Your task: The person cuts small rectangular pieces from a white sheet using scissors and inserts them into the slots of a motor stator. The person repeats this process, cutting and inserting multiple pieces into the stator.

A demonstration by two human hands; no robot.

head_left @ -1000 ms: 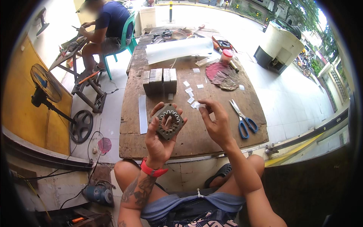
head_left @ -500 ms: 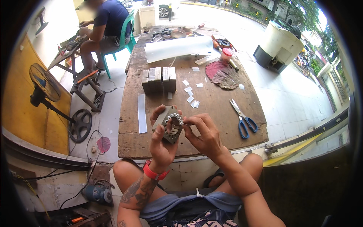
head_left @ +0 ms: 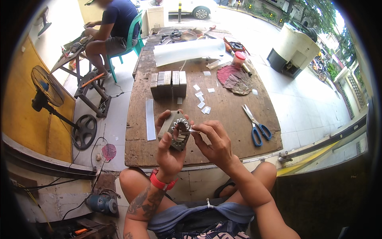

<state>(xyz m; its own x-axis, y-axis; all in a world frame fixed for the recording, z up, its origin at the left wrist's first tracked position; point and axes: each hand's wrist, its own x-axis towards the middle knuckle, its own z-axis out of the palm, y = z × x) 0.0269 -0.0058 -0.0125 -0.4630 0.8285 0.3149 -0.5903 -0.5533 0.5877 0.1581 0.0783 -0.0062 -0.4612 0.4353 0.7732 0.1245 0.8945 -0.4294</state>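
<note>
Above the near part of the wooden table (head_left: pixel 223 148), my left hand (head_left: pixel 169 156) grips a grey metal motor stator core (head_left: pixel 167 126) from below and behind, tilted so its round opening faces up and right. White liners line the upper slots around the opening; lower slots look bare. My right hand (head_left: pixel 218 140) pinches a small pale insulation slip (head_left: pixel 193 129) at the right edge of the opening. How far the slip reaches into a slot cannot be made out. Several cut white pieces (head_left: pixel 200 104) lie beyond my hands, and a long white strip (head_left: pixel 150 119) lies to the left.
Blue-handled scissors (head_left: pixel 256 126) lie open at the right. Grey metal blocks (head_left: pixel 168 89) stand behind the core. Farther back are a white sheet (head_left: pixel 189 52), a reddish cloth (head_left: pixel 234 81) and a red-lidded jar (head_left: pixel 238 59). A person (head_left: pixel 117 24) sits far left, beyond a fan (head_left: pixel 47 85).
My right hand has drawn slightly back from the core's opening, so more of the pale slip shows. The core has shifted slightly left. A white car has moved farther into view behind.
</note>
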